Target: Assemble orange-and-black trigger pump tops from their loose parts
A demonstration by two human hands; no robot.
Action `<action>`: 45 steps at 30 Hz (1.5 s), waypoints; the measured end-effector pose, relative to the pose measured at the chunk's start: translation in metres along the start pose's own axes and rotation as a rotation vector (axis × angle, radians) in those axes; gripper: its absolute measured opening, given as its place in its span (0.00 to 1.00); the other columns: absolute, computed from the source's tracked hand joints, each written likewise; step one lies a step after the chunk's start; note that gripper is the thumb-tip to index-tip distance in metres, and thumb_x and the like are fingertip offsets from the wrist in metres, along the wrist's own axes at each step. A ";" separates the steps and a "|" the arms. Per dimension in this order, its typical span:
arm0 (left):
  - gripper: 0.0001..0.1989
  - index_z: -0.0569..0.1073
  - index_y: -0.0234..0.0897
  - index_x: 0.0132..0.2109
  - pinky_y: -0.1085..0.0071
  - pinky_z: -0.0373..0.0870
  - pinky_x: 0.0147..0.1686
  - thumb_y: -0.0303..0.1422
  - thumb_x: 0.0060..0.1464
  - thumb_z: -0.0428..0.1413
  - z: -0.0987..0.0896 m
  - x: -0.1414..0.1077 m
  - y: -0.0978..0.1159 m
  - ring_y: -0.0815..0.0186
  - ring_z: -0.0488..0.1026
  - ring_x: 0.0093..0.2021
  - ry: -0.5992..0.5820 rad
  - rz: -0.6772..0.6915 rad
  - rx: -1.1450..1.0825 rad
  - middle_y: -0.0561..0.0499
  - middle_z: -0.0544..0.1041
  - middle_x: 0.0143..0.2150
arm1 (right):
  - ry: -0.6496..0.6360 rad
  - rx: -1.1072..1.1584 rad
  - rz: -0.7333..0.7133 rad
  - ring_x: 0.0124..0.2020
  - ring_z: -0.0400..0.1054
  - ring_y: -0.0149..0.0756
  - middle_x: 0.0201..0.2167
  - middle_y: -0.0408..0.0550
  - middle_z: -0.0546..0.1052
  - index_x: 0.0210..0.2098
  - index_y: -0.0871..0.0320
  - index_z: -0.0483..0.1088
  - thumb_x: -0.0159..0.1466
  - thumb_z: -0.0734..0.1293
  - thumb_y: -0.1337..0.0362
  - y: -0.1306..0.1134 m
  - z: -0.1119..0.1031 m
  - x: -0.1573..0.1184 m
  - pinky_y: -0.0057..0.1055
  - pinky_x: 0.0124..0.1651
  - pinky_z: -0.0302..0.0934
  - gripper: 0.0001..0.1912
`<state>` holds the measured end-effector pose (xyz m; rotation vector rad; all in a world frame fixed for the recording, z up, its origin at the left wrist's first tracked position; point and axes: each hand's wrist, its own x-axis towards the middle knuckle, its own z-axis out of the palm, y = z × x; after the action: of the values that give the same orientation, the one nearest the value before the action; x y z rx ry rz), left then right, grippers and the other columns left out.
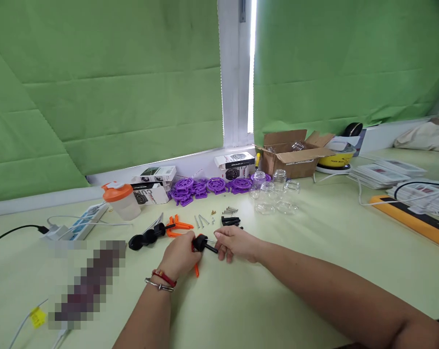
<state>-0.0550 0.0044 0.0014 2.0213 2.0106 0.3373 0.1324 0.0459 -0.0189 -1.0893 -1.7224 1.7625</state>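
Left grip (180, 253): clamps on a black-and-orange plastic part (200, 242) with black rod (211, 249), over the pale green counter (277, 305). Thin silver metal shaft (211, 241): at the part's right side, pinched in the right grip (236, 242). Clear rounded glass jars (279, 180): stand farther right.

The held knob (200, 242) is black, discs (216, 185) purple, blinds (132, 72) green.
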 end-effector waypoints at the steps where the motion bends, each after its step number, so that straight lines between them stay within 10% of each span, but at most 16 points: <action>1: 0.06 0.67 0.38 0.31 0.73 0.55 0.24 0.31 0.42 0.54 0.002 0.000 0.002 0.65 0.68 0.27 0.003 0.037 -0.045 0.52 0.71 0.26 | -0.004 0.061 0.006 0.19 0.66 0.26 0.28 0.46 0.72 0.32 0.61 0.64 0.65 0.57 0.59 0.002 0.003 -0.004 0.22 0.18 0.58 0.12; 11: 0.11 0.72 0.34 0.37 0.72 0.62 0.32 0.35 0.48 0.52 0.000 -0.012 0.023 0.65 0.67 0.32 -0.133 0.284 -0.506 0.51 0.74 0.32 | 0.071 0.255 -0.026 0.19 0.67 0.28 0.21 0.42 0.72 0.36 0.61 0.61 0.56 0.67 0.63 0.017 0.005 -0.018 0.22 0.18 0.57 0.12; 19: 0.11 0.74 0.35 0.38 0.75 0.59 0.30 0.29 0.47 0.52 -0.012 -0.020 0.032 0.71 0.60 0.29 -0.319 0.436 -0.526 0.54 0.69 0.31 | -0.190 0.118 -0.061 0.12 0.49 0.19 0.16 0.35 0.66 0.37 0.59 0.67 0.56 0.67 0.51 0.005 -0.013 -0.030 0.20 0.15 0.41 0.18; 23: 0.08 0.74 0.34 0.33 0.77 0.55 0.24 0.27 0.44 0.52 -0.011 -0.024 0.032 0.74 0.55 0.25 -0.397 0.442 -0.532 0.57 0.63 0.25 | -0.036 0.092 -0.014 0.12 0.43 0.19 0.11 0.34 0.57 0.22 0.61 0.65 0.55 0.68 0.56 -0.001 -0.013 -0.025 0.22 0.15 0.35 0.15; 29: 0.13 0.75 0.33 0.38 0.77 0.53 0.17 0.30 0.42 0.54 -0.011 -0.027 0.024 0.75 0.56 0.18 -0.750 0.313 -0.626 0.57 0.64 0.21 | 0.295 0.080 -0.146 0.14 0.54 0.22 0.20 0.39 0.69 0.30 0.59 0.66 0.59 0.61 0.64 -0.016 -0.010 0.007 0.22 0.17 0.46 0.05; 36: 0.18 0.76 0.33 0.35 0.75 0.61 0.28 0.23 0.32 0.52 -0.019 -0.013 0.002 0.70 0.63 0.27 -0.655 0.255 -0.785 0.53 0.71 0.27 | 0.372 -1.211 -0.436 0.38 0.69 0.39 0.36 0.51 0.78 0.37 0.57 0.74 0.63 0.57 0.68 -0.027 0.023 0.061 0.33 0.39 0.58 0.14; 45: 0.09 0.72 0.33 0.31 0.75 0.60 0.28 0.27 0.37 0.53 -0.013 -0.001 -0.021 0.71 0.61 0.27 -0.391 0.184 -0.612 0.56 0.66 0.26 | 0.398 -1.067 -0.426 0.41 0.65 0.38 0.36 0.53 0.75 0.35 0.61 0.73 0.66 0.56 0.60 -0.028 0.026 0.059 0.32 0.43 0.55 0.16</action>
<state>-0.0796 0.0035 0.0061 1.7100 1.2881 0.4801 0.0712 0.0786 -0.0076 -1.1819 -2.3923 0.2566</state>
